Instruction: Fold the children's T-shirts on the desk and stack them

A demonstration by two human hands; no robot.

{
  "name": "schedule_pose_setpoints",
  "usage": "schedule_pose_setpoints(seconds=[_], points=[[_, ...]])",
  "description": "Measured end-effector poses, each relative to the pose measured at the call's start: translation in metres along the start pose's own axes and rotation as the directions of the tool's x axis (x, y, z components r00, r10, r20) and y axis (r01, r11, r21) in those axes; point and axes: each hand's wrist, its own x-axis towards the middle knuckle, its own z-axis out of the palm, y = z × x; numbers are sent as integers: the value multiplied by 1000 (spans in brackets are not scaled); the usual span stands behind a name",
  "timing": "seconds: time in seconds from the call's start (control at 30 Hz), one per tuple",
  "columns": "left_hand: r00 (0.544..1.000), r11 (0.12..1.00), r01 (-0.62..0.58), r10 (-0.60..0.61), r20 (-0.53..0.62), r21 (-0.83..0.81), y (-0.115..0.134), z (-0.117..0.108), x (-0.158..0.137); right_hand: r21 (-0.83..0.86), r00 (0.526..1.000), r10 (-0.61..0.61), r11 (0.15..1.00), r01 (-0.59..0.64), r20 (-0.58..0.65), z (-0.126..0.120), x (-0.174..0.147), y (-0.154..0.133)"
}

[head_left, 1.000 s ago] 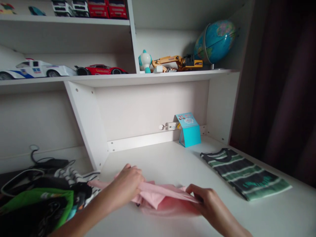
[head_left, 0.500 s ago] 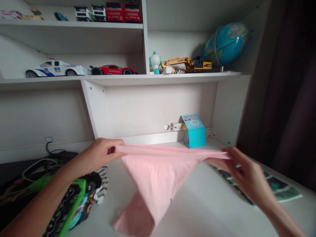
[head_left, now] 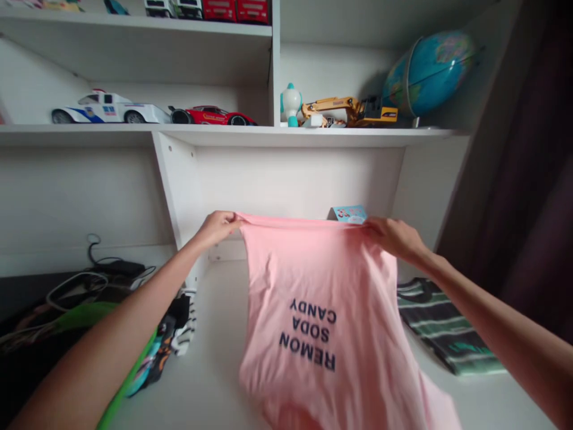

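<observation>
A pink T-shirt [head_left: 286, 269] hangs upside down between my hands, its dark printed letters inverted. My left hand [head_left: 220, 228] pinches one corner of the upper edge. At the opposite corner, my right hand [head_left: 394, 236] grips the cloth with closed fingers. The edge between them is stretched nearly straight, and the lower part of the shirt drapes towards me over the white desk [head_left: 210, 358]. Beyond my right forearm lies a folded dark green striped garment [head_left: 447, 328].
On the left sit a pile of clothes [head_left: 154, 364], cables and a black adapter [head_left: 120, 267]. Behind the shirt, a blue desk calendar [head_left: 349, 213] is mostly hidden. Shelves above hold a red toy car [head_left: 212, 115], a toy excavator [head_left: 358, 111] and a globe [head_left: 430, 74].
Both hands have risen, lifting the pink T-shirt. It was bunched and narrow; now it hangs spread out with its print showing, and covers most of the calendar.
</observation>
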Motion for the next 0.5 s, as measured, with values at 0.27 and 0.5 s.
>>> schedule_pose_setpoints(seconds=[0.27,0.5], points=[[734,900,-416,418,-536,133,63,-56,-38,-44,784,-100,995,92,-613,-66,-21,-17],[778,955,-289,191,599,70,27,-11,-137,183,920,-367,922,340,137,23,-149,28]])
